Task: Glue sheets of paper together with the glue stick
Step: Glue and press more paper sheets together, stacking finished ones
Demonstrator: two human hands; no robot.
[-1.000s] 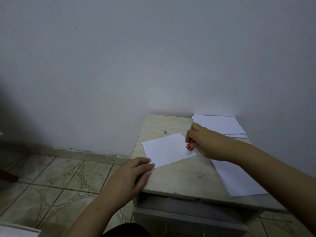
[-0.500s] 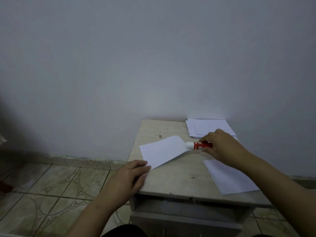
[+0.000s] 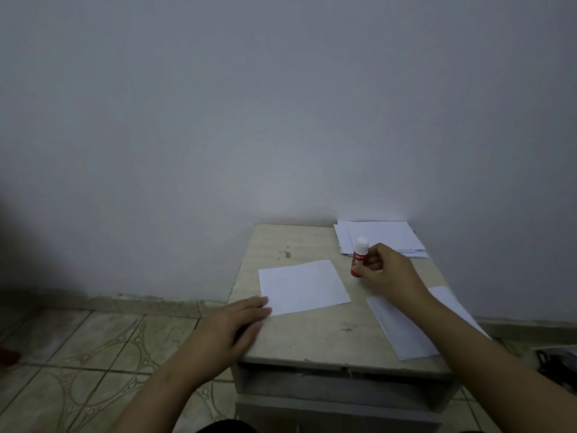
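The small red glue stick with a white cap (image 3: 359, 260) stood upright on the pale, marbled top of the low table (image 3: 312, 339), its base touching the surface just beside the far right corner of a single white square sheet of paper (image 3: 303, 287). The right hand (image 3: 385, 275) gripped it from the right — thumb and fingers clamped around the red barrel, the white cap clear above them. The label bore white lettering, too blurred to read in full.

The left hand (image 3: 232, 325) lay flat at the near left edge of the table, fingers together and extended, their tips touching the near left corner of the square sheet.

Behind the glue stick, against the plain grey wall (image 3: 281, 120), sat a loose stack of white paper sheets (image 3: 381, 240), slightly fanned. Another white sheet (image 3: 402, 326) lay near the right edge of the table, partly hidden under the right forearm. A few dark stains marked the tabletop near its far left — one also nearer the front. An open slot showed beneath the top. Patterned beige floor tiles (image 3: 93, 354) spread to the left.
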